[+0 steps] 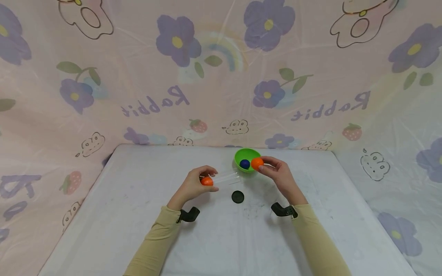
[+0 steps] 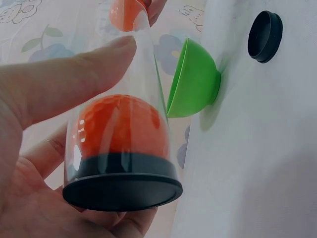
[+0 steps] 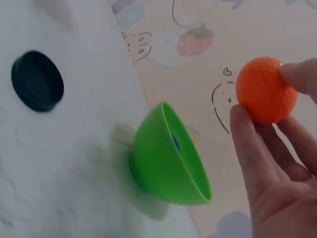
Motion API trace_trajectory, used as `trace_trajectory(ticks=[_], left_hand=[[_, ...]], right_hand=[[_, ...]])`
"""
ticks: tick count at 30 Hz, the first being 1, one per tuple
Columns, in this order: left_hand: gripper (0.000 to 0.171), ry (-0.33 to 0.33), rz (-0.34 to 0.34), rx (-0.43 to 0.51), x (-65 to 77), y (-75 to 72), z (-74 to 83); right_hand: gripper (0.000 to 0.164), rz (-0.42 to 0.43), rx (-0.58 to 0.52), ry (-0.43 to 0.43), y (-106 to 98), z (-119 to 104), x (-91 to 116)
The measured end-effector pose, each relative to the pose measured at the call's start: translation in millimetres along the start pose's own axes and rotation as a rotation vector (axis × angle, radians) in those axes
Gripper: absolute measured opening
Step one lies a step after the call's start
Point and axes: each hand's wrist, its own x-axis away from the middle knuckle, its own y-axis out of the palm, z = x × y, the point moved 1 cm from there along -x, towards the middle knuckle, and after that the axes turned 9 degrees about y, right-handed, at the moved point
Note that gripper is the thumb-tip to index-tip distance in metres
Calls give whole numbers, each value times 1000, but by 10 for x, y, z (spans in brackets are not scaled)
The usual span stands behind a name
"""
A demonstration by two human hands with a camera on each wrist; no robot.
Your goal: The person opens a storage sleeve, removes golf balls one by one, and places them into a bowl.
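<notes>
My left hand (image 1: 193, 184) grips a clear plastic tube (image 1: 228, 178), its far end pointing right. An orange golf ball (image 2: 121, 129) sits inside against the black end cap (image 2: 123, 192). Between thumb and fingers, my right hand (image 1: 283, 178) pinches another orange golf ball (image 3: 265, 90) by the rim of a green bowl (image 3: 163, 163), apart from the tube. Inside the bowl lies a dark blue ball (image 1: 244, 164), mostly hidden by the wall in the right wrist view.
A loose black cap (image 1: 238, 197) lies on the white-covered table (image 1: 221, 237), in front of the bowl. Behind the table hangs a patterned cloth (image 1: 221, 96), which also runs along the sides.
</notes>
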Motion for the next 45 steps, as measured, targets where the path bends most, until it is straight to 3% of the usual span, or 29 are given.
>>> trace_trajectory(ticks=[15,30,45], left_hand=[[47,5,5,10,-8,23,-19],[49,1,1,-5,-10,33,-26],[53,7,-9,-4,-1,41,-43]], right_hand=[[51,99,159,4,-69,-21,-230],[43,120,465,-89,50,69,-393],[43,104,539,-137,143,103,-426]])
